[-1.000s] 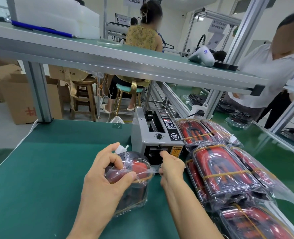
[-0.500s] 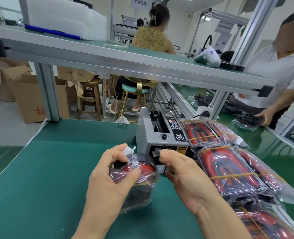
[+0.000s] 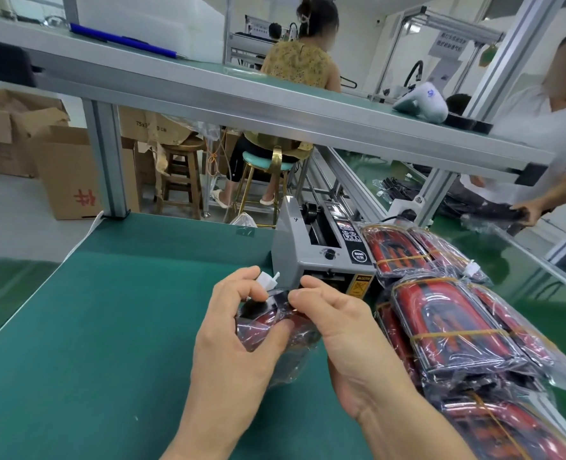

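Note:
A clear plastic bag with a red and black cable bundle (image 3: pixel 268 330) stands on the green bench mat, a white connector (image 3: pixel 265 279) poking out at its top. My left hand (image 3: pixel 238 340) grips the bag from the left, thumb across its front. My right hand (image 3: pixel 338 327) pinches the folded top of the bag between thumb and forefinger; whether a piece of tape is under the fingers cannot be told. Just behind the hands sits a grey tape dispenser machine (image 3: pixel 321 247).
Several bagged red cable bundles (image 3: pixel 447 323) are piled along the right of the mat (image 3: pixel 109 327). An aluminium shelf (image 3: pixel 241 97) spans overhead. A person at the right handles black parts; another sits on a stool beyond. Cardboard boxes (image 3: pixel 66 174) stand at the left.
My right hand left the dispenser's outlet and came onto the top of the bag. My left hand has kept hold of the bag, lifting it slightly.

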{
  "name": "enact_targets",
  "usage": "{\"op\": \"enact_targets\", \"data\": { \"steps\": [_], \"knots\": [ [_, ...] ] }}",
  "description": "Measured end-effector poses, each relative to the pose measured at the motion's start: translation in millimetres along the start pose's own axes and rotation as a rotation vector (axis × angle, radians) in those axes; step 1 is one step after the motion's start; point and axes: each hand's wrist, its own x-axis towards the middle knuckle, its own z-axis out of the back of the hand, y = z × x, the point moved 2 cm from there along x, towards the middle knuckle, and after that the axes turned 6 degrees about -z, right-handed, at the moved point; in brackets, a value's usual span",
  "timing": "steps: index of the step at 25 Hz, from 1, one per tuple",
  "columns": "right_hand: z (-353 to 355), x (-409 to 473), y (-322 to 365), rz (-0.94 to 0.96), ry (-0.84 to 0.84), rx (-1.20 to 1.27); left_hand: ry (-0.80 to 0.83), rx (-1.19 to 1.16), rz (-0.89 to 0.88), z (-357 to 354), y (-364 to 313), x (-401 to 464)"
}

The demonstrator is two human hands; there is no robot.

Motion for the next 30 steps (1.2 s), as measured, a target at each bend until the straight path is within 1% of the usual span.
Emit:
{"op": "enact_targets", "data": {
  "steps": [6, 10, 14, 18, 24, 27, 29, 30],
  "knots": [
    [-1, 2, -4, 0.065, -0.042, -0.046, -0.022, 0.043, -0.049, -1, -3, -3],
    [-3, 0, -5, 0.121, -0.100, -0.103, -0.030, 0.063, -0.096, -2, -4, -4],
    [-3, 1, -6, 0.157, -0.124, -0.138, -0.028, 0.051, -0.126, -2, -4, -5],
    [-2, 3, -9, 0.178, -0.134, -0.188, -0.027, 0.011, -0.122, -2, -5, -3],
    [-5, 6, -11, 0.210, -0.146, -0.232, -0.030, 0.041, -0.126, -3, -3, -3],
    [1, 11, -13, 0.234, -0.226, -0.276, -0.040, 0.085, -0.142, -2, -1, -2],
    [10, 14, -13, 0.204, -0.290, -0.217, -0.043, 0.100, -0.151, -2, -1, -3],
    [12, 13, -13, 0.191, -0.275, -0.178, -0.044, 0.105, -0.156, -2, -2, -4]
  ]
}}
